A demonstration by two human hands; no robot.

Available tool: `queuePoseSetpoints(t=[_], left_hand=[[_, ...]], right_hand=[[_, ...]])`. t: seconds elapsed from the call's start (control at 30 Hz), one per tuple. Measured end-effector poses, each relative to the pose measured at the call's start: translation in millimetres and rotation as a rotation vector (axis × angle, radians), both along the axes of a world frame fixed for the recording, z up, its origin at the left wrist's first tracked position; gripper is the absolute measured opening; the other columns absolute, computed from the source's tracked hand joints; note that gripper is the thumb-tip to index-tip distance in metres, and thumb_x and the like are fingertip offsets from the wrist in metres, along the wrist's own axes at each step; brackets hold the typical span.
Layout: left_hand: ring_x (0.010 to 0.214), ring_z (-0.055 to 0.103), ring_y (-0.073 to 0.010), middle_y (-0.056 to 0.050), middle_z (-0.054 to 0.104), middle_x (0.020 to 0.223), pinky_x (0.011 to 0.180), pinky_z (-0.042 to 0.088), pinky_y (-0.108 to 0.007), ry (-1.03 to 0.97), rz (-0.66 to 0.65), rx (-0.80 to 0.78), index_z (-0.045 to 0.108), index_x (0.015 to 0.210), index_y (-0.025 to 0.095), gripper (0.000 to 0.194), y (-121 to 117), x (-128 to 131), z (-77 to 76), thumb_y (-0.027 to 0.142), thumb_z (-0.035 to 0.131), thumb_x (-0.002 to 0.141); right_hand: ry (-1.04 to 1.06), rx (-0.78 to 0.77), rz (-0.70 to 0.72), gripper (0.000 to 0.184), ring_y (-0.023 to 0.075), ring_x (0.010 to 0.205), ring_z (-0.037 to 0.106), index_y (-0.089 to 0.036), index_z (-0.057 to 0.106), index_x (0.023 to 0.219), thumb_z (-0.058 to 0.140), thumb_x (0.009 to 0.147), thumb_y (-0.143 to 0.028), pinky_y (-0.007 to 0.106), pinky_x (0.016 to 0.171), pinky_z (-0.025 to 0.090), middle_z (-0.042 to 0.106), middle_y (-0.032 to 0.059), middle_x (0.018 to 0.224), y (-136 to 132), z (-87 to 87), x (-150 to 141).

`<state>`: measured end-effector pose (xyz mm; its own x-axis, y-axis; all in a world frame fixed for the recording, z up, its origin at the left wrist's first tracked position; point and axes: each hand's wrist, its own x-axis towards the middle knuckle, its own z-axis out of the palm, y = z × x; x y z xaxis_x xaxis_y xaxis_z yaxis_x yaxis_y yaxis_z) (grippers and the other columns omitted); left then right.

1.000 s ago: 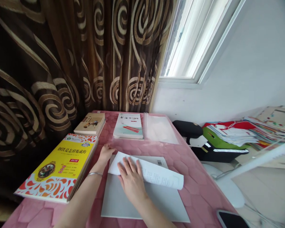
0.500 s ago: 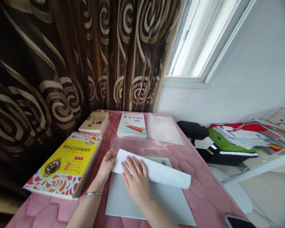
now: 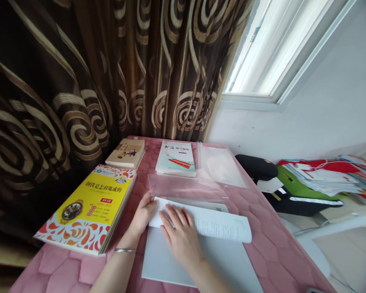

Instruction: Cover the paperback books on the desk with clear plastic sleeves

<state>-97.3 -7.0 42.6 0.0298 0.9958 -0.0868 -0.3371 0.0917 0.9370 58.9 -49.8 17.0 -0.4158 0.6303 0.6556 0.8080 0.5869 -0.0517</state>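
Note:
A thin white booklet (image 3: 207,260) lies in front of me on the pink quilted table (image 3: 262,232), its upper part folded over toward me as a curled flap of printed pages (image 3: 219,224). My right hand (image 3: 179,234) lies flat on that flap, fingers spread. At the booklet's far left corner, my left hand (image 3: 143,213) grips the edge of a clear plastic sleeve (image 3: 186,185) that lies just beyond the booklet; a thin bracelet is on that wrist.
A yellow and orange book (image 3: 90,207) lies at the left, a smaller tan book (image 3: 126,152) behind it. A white and teal booklet (image 3: 177,158) and another clear sleeve (image 3: 221,165) sit at the back. Dark curtain behind; black chair and paper piles at right.
The clear sleeve has been drawn up from under the folded booklet and now shows beyond it. The view has shifted right and forward. My right hand stays pressed on the folded pages.

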Motion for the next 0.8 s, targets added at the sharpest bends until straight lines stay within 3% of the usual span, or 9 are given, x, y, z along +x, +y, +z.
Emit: queuePoseSetpoints(t=[0.13, 0.37, 0.8], left_hand=[[0.1, 0.065, -0.024, -0.007, 0.071, 0.109, 0.086, 0.049, -0.034, -0.013, -0.041, 0.053, 0.051, 0.135, 0.02, 0.07, 0, 2, -1.4, 0.028, 0.071, 0.068], [0.121, 0.055, -0.0265, -0.009, 0.065, 0.125, 0.103, 0.04, -0.037, 0.112, 0.008, 0.125, 0.062, 0.121, 0.02, 0.054, 0, 1, -5.3, 0.03, 0.072, 0.069], [0.091, 0.064, -0.0192, -0.006, 0.072, 0.102, 0.086, 0.048, -0.031, 0.18, 0.042, 0.138, 0.059, 0.125, 0.018, 0.057, 6, 6, -16.3, 0.039, 0.069, 0.074]], right_hand=[[-0.023, -0.011, 0.012, 0.032, 0.0243, 0.121, 0.05, -0.028, 0.061, 0.125, 0.053, 0.095, -0.034, 0.044, 0.104, 0.028, 0.061, 0.0049, 0.132, -1, 3.4, 1], [-0.051, -0.021, 0.043, 0.031, 0.0237, 0.124, 0.048, -0.028, 0.062, 0.124, 0.053, 0.094, -0.032, 0.043, 0.106, 0.027, 0.059, 0.0057, 0.133, -2, 6.5, 1], [-0.055, -0.065, -0.025, 0.029, 0.0231, 0.115, 0.051, -0.027, 0.063, 0.12, 0.052, 0.095, -0.036, 0.039, 0.093, 0.033, 0.057, 0.0059, 0.137, -3, 4.0, 1]])
